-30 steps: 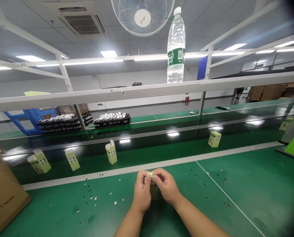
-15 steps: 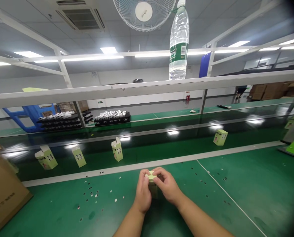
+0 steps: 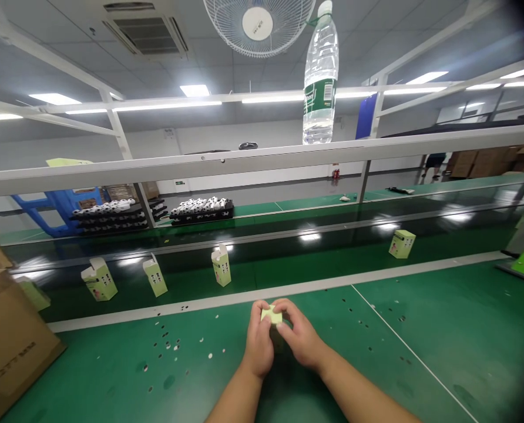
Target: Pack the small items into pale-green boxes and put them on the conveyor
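A small light-green carton point(image 3: 272, 316) stands on the green worktop in front of me, its top panel lying flat. My left hand point(image 3: 259, 341) is closed around its left side, with the thumb near the top edge. From the right, my right hand point(image 3: 301, 335) grips the same carton, fingers over the back edge and thumb at the front right corner. Most of the carton's front is in shadow, and its sides are hidden by my hands.
Beyond a pale rail, the belt carries light-green cartons with raised flaps point(image 3: 221, 267) and a closed carton point(image 3: 402, 244). A cardboard box point(image 3: 17, 341) stands at left. Small dots litter the worktop point(image 3: 191, 382). A water bottle point(image 3: 321, 76) hangs above the crossbar.
The cartons on the belt have shifted right. My thumbs have moved slightly apart on the carton's top, and more of its flat panel shows.
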Demonstrator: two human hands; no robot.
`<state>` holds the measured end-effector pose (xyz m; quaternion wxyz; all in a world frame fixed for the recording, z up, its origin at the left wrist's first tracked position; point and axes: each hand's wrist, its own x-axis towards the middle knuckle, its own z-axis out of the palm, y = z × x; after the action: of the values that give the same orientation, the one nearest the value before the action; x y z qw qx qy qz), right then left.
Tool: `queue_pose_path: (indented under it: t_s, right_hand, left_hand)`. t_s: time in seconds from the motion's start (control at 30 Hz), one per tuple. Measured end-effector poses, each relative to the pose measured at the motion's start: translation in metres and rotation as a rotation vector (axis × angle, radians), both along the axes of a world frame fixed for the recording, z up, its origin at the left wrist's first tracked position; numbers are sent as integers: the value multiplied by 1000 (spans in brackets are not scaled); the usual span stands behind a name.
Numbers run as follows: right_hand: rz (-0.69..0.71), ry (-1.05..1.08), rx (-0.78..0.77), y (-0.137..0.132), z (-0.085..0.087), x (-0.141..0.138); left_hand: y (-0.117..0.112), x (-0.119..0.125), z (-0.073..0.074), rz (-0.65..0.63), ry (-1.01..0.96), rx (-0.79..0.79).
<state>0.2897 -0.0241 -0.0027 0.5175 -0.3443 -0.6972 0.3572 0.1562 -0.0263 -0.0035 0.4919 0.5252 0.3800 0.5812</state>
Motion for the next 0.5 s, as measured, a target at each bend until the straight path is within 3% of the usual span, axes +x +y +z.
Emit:
queue_pose_path:
  t_s: [0.07,0.13,0.23,0.33,0.43,0.5]
  right_hand:
    - [5,-177,59,5,5,7]
    - [-36,-305,55,27,11,18]
    - [-315,-371,0,87,24,45]
    - [-679,-443,-55,144,37,76]
    - [-817,-556,-85,167,45,99]
    - [-870,-594,-63,169,48,104]
  left_hand:
    - [-4,-5,1,56,2,-72]
    - [-5,-14,-2,157,28,-141]
    - [1,-33,-14,309,96,-259]
    - [13,-44,-26,283,173,-313]
    - [23,-40,-36,235,243,-205]
    - [29,-33,-45,295,216,-171]
